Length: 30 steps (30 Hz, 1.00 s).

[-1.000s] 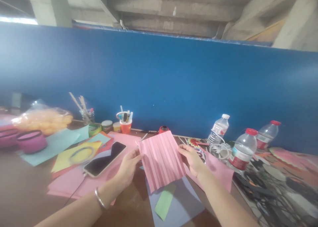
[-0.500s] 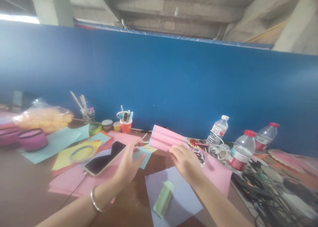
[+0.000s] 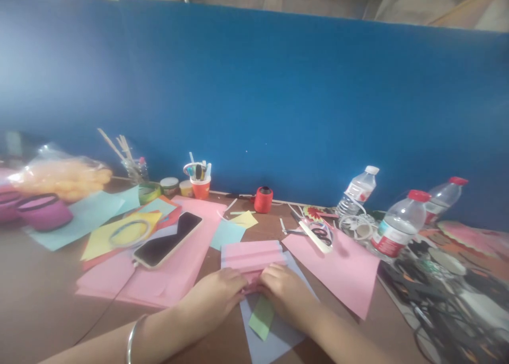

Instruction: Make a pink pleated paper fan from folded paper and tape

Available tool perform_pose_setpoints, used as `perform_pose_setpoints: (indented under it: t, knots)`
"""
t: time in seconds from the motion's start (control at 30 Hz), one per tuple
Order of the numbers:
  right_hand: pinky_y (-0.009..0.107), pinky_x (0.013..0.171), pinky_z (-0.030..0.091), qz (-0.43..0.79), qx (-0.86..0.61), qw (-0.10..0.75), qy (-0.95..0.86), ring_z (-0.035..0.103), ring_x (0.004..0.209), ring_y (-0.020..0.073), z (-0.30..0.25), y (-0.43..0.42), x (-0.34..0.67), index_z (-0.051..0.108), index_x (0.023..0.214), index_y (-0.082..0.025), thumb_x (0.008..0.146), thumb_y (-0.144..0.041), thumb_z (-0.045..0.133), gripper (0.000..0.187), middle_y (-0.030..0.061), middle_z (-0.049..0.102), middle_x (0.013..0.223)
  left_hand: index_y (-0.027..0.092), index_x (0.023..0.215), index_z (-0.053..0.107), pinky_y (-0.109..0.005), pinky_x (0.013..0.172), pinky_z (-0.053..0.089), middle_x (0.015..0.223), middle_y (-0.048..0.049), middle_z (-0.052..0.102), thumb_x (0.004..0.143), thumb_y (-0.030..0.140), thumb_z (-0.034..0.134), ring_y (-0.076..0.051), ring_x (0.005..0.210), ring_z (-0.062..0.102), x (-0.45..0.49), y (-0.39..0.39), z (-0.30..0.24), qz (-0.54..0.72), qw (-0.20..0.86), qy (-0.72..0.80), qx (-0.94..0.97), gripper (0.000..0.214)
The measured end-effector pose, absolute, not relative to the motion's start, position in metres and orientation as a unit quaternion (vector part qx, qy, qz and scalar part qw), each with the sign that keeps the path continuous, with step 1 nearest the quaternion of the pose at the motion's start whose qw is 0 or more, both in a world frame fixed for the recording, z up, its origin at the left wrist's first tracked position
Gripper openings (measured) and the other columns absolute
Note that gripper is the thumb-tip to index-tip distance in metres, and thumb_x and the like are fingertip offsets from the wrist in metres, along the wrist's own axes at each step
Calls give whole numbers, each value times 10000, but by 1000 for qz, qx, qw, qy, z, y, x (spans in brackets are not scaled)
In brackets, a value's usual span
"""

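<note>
A pleated pink paper [image 3: 251,255] lies gathered into a narrow folded band on the brown table [image 3: 43,295]. My left hand [image 3: 218,293] and my right hand [image 3: 284,295] meet at its near edge, fingers curled and pressing the folds together. Under my hands lies a lavender sheet [image 3: 274,337] with a small green folded strip [image 3: 261,317] on it. A bangle [image 3: 131,340] sits on my left wrist.
A phone [image 3: 167,239] rests on pink sheets at the left, beside a tape ring [image 3: 129,233] on yellow paper. A red thread spool [image 3: 263,199], an orange pen cup [image 3: 200,183], scissors [image 3: 318,232], three water bottles [image 3: 400,225] and a blue partition [image 3: 278,98] stand behind.
The pink pleated paper was held up spread out; it has been gathered into a narrow band and brought down onto the table, with both hands now pressing on it. The view tilted down.
</note>
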State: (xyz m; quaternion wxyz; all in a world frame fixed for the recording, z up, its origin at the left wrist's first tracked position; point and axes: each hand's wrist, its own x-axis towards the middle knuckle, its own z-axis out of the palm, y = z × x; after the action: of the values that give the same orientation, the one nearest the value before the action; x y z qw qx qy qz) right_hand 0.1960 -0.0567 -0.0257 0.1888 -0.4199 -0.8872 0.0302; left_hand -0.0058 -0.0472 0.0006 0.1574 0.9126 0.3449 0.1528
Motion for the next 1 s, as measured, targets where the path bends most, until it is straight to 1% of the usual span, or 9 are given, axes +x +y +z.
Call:
perform_pose_setpoints:
  t: [0.13, 0.3, 0.47, 0.53, 0.6, 0.63, 0.8, 0.9, 1.0]
  knots:
    - [272, 696, 376, 90, -436, 208, -871, 507, 748, 163, -24, -56, 197, 559, 803, -185, 894, -237, 436, 162, 21, 581, 764, 261, 785, 657, -261, 599, 371, 708, -1, 644, 836, 213, 453, -167, 605, 560, -7, -40, 1, 219, 200, 329, 897, 215]
    - [276, 685, 369, 107, -436, 185, -874, 493, 756, 161, -21, -58, 200, 542, 780, -193, 889, -205, 430, 156, 18, 567, 773, 258, 824, 654, -261, 666, 388, 762, -16, 638, 832, 179, 434, -177, 700, 560, -14, -36, -7, 200, 233, 319, 896, 234]
    - [289, 681, 374, 84, -425, 165, -886, 488, 770, 168, -22, -60, 204, 576, 795, -192, 876, -176, 436, 162, 37, 580, 813, 208, 823, 646, -298, 696, 397, 793, -57, 607, 763, 53, 410, -196, 745, 521, -19, -46, -19, 127, 153, 297, 934, 288]
    - [294, 673, 378, 60, -413, 172, -892, 484, 754, 163, -23, -61, 205, 593, 787, -188, 874, -155, 431, 187, 38, 581, 796, 181, 878, 632, -307, 681, 406, 814, -65, 596, 741, 20, 401, -191, 734, 514, -19, -55, -20, 103, 67, 285, 950, 313]
    - [307, 672, 381, 29, -400, 189, -896, 483, 747, 164, -23, -63, 205, 603, 781, -179, 864, -136, 441, 187, 38, 580, 777, 160, 942, 617, -318, 710, 415, 882, -73, 600, 751, 19, 397, -199, 804, 524, -18, -64, -18, 106, -36, 284, 952, 323]
    - [317, 674, 383, 14, -396, 198, -896, 485, 745, 167, -22, -65, 204, 607, 782, -172, 858, -125, 448, 183, 40, 580, 771, 164, 940, 618, -319, 720, 420, 910, -64, 604, 752, 29, 406, -196, 827, 528, -17, -69, -17, 110, -64, 295, 947, 314]
    - [349, 705, 432, -17, -380, 213, -900, 525, 806, 198, -21, -74, 197, 633, 814, -129, 823, -77, 454, 186, 84, 605, 817, 208, 1082, 582, -318, 836, 407, 1114, -22, 588, 783, 130, 396, -196, 992, 513, -14, -77, -14, 94, -96, 334, 933, 361]
    - [345, 737, 467, -21, -381, 222, -897, 549, 854, 208, -21, -76, 194, 647, 852, -117, 814, -108, 478, 174, 103, 624, 863, 213, 1095, 581, -301, 875, 393, 1118, -21, 598, 825, 202, 391, -184, 1019, 512, -13, -77, -17, 104, -100, 358, 922, 330]
    - [326, 727, 489, -42, -383, 231, -893, 569, 839, 197, -20, -74, 193, 641, 954, -105, 824, -125, 470, 216, 103, 642, 884, 210, 1061, 595, -273, 874, 386, 1083, -11, 618, 841, 214, 394, -163, 998, 522, -12, -78, -21, 130, -103, 369, 915, 298]
